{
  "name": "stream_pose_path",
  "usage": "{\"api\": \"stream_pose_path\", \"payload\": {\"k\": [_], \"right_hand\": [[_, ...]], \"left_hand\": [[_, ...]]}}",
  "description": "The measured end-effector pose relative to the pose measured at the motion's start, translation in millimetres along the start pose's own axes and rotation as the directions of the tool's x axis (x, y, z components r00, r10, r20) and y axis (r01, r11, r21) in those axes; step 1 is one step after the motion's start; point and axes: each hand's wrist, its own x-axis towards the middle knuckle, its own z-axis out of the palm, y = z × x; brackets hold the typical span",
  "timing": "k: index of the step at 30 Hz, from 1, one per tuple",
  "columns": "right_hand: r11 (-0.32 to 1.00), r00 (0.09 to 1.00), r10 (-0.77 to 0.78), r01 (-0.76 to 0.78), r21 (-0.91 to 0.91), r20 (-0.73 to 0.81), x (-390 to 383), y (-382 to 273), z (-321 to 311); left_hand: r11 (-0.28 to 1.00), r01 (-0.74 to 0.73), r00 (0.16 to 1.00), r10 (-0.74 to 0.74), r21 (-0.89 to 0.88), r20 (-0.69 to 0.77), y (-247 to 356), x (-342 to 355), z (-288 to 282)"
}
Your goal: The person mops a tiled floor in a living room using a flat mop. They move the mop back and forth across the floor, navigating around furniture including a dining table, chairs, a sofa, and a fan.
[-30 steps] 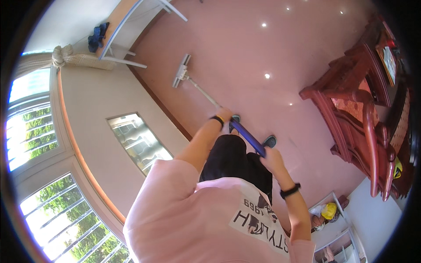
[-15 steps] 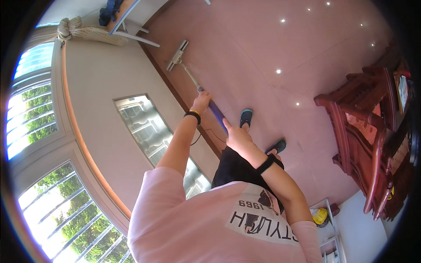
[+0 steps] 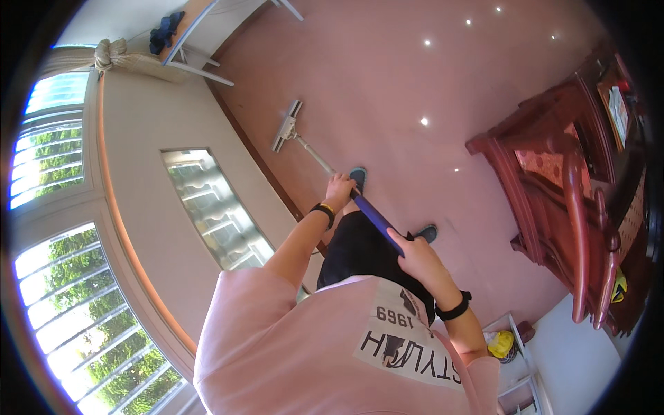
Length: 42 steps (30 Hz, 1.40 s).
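Note:
I hold a mop (image 3: pixel 377 220) slantwise in front of my body, its long handle pale toward the head and blue-purple toward me. My left hand (image 3: pixel 339 191) is wrapped round the handle where the pale pole meets the blue-purple grip. Farther up the grip, near its top end, my right hand (image 3: pixel 417 260) is closed with the thumb along it. The wide, flat white mop head (image 3: pixel 288 127) rests on the pinkish floor, close to the dark skirting along the left wall. My shoes (image 3: pixel 358 180) stand just to the right of the handle.
Carved dark-red wooden furniture (image 3: pixel 546 180) stands at the right. A white-legged table (image 3: pixel 187 31) is at the far left, below a knotted curtain (image 3: pixel 114 55). Along the left wall are a glass-block panel (image 3: pixel 218 207) and barred windows. A shelf with a yellow item (image 3: pixel 501 344) sits at lower right.
The mop head has been drawn back along the floor toward me. Both hands have come nearer and to the right, still gripping the handle. The view has shifted slightly.

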Motion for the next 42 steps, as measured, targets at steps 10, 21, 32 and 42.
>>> {"api": "stream_pose_path", "payload": {"k": [10, 21, 32, 42], "right_hand": [[0.858, 0.860, 0.509, -0.504, -0.099, 0.032, -318, 127, -73], [0.746, 0.730, 0.659, -0.665, 0.032, -0.183, -460, 129, 7], [0.818, 0.823, 0.546, -0.482, 0.315, -0.157, -192, 119, 49], [0.844, 0.937, 0.350, -0.318, 0.431, 0.006, 13, 42, -43]], "left_hand": [[0.859, -0.508, 0.791, 0.496, -0.067, 0.359, 319, -18, 147], [0.714, -0.640, 0.327, 0.586, -0.282, 0.742, 431, -95, 178], [0.831, -0.532, 0.684, 0.306, 0.165, 0.663, 170, 79, 185], [0.942, -0.175, 0.956, 0.093, 0.286, 0.277, 80, 143, -21]]}}
